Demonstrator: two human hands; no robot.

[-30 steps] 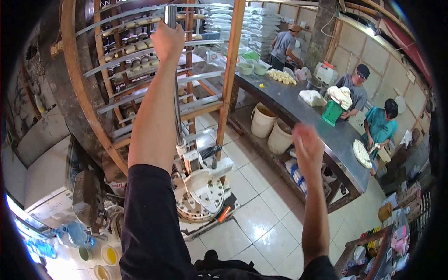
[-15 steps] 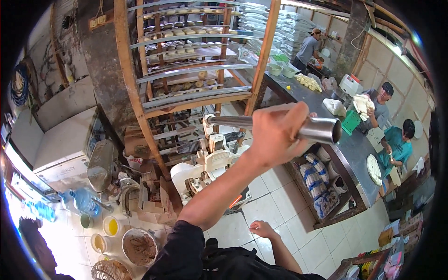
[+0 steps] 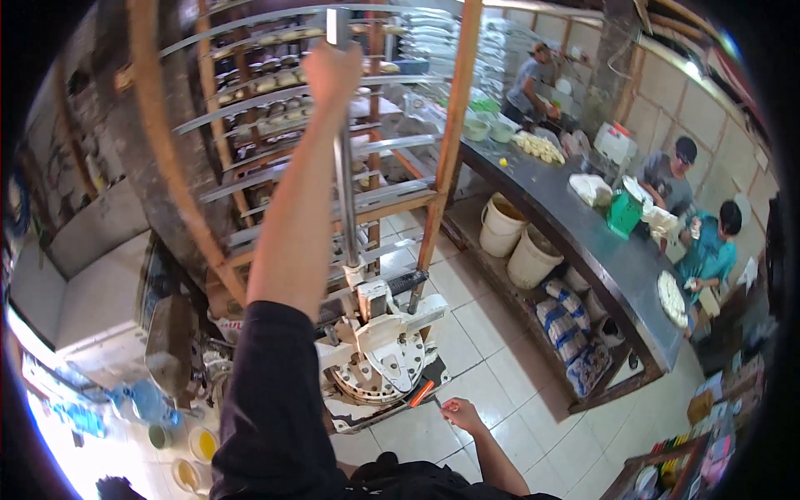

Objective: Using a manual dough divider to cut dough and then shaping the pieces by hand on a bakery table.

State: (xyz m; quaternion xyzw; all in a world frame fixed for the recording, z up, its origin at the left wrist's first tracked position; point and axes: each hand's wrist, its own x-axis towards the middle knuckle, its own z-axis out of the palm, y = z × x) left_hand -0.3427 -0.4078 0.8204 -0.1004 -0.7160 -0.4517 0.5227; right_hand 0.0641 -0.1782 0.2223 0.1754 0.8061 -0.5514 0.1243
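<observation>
My left hand (image 3: 332, 73) is closed round the upper part of a tall steel bar (image 3: 347, 192), my arm stretched forward. The bar rises from a white metal machine (image 3: 383, 342) with a round perforated plate and dark springs, standing on the floor. My right hand (image 3: 458, 413) is low, right of the machine, near an orange piece (image 3: 422, 393) on its base; its fingers are curled, and whether they hold anything is too small to tell.
A wooden rack (image 3: 450, 167) with dough trays stands ahead. At right, a steel table (image 3: 583, 250) holds dough and a green scale (image 3: 623, 215); three people work there. Buckets (image 3: 533, 258) sit beneath it. At left are a white chest (image 3: 100, 292), water jugs (image 3: 150, 400) and small pails (image 3: 202, 443).
My left hand pulled the bar down and right half a second ago; now the bar is upright again. My right hand dropped lower since a second ago and its fingers are curled.
</observation>
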